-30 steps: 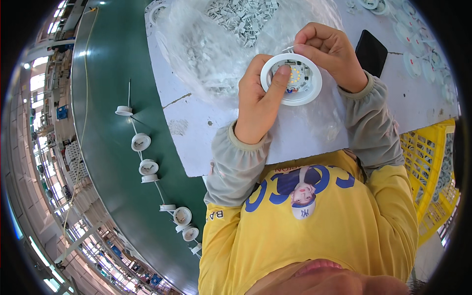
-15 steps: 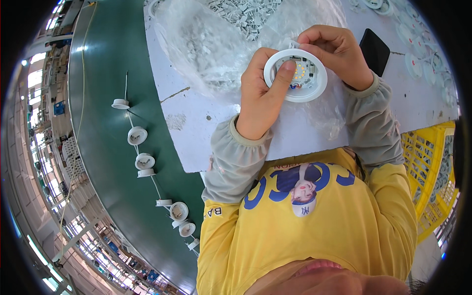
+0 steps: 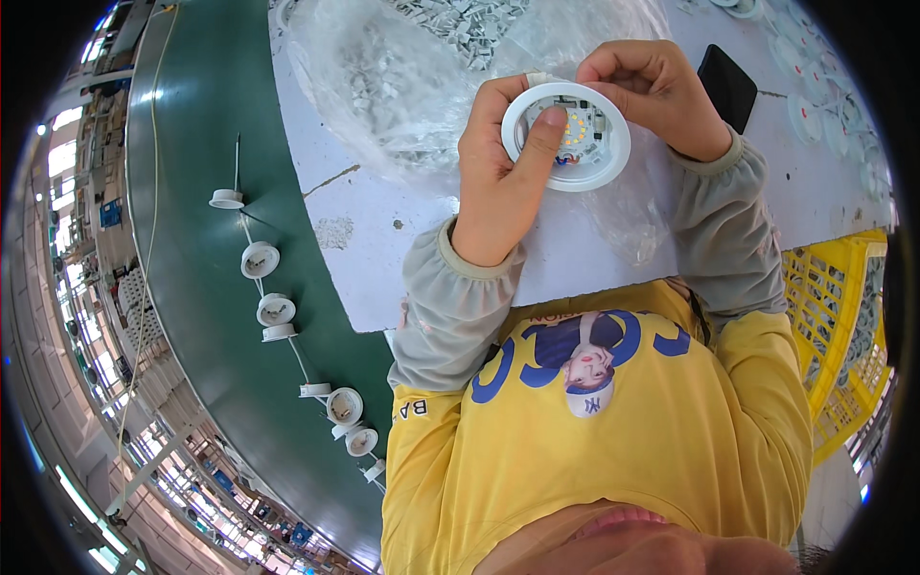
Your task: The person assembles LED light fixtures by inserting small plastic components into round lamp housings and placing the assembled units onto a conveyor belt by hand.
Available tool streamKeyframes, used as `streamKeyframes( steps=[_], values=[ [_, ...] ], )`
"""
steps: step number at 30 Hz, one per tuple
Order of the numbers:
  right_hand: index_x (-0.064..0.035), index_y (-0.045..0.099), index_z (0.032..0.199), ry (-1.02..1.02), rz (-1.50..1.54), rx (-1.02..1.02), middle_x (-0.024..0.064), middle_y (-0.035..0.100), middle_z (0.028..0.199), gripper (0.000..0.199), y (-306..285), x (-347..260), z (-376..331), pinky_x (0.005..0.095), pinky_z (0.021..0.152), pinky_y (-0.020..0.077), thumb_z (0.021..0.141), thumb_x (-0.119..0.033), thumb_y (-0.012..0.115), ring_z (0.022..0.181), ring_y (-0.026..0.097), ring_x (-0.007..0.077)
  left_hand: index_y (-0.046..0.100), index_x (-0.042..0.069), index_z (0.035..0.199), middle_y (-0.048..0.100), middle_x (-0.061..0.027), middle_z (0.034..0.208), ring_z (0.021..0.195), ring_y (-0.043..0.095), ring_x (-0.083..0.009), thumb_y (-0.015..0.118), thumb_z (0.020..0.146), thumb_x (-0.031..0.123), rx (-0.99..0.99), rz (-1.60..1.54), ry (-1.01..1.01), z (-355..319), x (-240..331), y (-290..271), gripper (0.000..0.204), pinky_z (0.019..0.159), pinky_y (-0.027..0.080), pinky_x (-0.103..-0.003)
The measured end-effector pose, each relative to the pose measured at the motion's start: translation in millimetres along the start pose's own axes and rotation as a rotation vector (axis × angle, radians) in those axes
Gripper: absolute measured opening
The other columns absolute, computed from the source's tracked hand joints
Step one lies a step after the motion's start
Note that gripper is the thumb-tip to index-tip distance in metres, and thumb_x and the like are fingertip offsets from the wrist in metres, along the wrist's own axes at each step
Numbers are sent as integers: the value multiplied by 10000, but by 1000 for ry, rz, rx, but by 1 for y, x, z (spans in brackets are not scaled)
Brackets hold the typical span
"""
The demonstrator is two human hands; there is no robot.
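A round white LED downlight housing (image 3: 613,163) is held over the table, its open face showing a board with yellow LEDs and small parts. My left hand (image 3: 505,168) grips it, thumb pressed inside on the board and fingers wrapped behind the rim. My right hand (image 3: 666,96) is at the far right side of the rim, thumb and forefinger pinched together. Whatever lies between those fingertips is hidden. Just beyond the hands is a clear plastic bag (image 3: 383,105) with a pile of small white-grey plastic pieces (image 3: 460,29).
A black phone (image 3: 727,88) lies right of my right hand. Clear round covers (image 3: 834,125) are spread at the far right. A yellow basket (image 3: 834,326) of parts stands beside me. Several wired white housings (image 3: 260,260) rest on the green conveyor (image 3: 201,230) at left.
The housing and my left hand have shifted slightly left and away from my right hand. My right fingers remain pinched near the rim. The small white part seen between the hands earlier is less visible.
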State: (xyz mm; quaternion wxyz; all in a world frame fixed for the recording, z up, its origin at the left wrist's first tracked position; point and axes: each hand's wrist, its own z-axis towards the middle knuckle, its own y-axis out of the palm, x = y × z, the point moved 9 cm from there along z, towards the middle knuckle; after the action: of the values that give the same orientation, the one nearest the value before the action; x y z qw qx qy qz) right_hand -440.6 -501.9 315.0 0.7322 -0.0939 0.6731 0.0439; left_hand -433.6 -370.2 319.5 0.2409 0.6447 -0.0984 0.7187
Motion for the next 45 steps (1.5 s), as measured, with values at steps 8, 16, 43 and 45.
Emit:
streamKeyframes(
  steps=[8,16,43,45],
  values=[
    [18,573,911,3,16,-24,14,586,825,126,3,-3,-3,177,658,458,834,-81,575,747,550,39,505,1,977,580,-32,821,753,519,-67,517,884,162,-95,93,-31,-5,1,6,186,666,437,-210],
    [21,570,896,-7,-63,-46,17,577,831,121,5,-16,-8,185,666,452,834,-82,574,753,544,48,503,7,980,564,-41,833,738,509,-68,495,893,150,-65,85,0,-7,9,11,168,632,440,-211],
    [-4,534,768,-234,-343,3,12,347,519,113,20,-35,-15,235,425,224,765,-108,579,462,274,72,484,-5,952,531,-40,763,699,469,-94,399,927,321,-145,192,168,-7,14,19,338,613,387,-226],
    [-6,529,759,-252,-318,-8,6,347,522,113,22,-36,-15,236,427,225,760,-107,578,467,271,68,484,-4,947,514,-31,757,687,443,-83,374,929,356,-162,124,95,-8,8,17,377,604,365,-216]
  ],
)
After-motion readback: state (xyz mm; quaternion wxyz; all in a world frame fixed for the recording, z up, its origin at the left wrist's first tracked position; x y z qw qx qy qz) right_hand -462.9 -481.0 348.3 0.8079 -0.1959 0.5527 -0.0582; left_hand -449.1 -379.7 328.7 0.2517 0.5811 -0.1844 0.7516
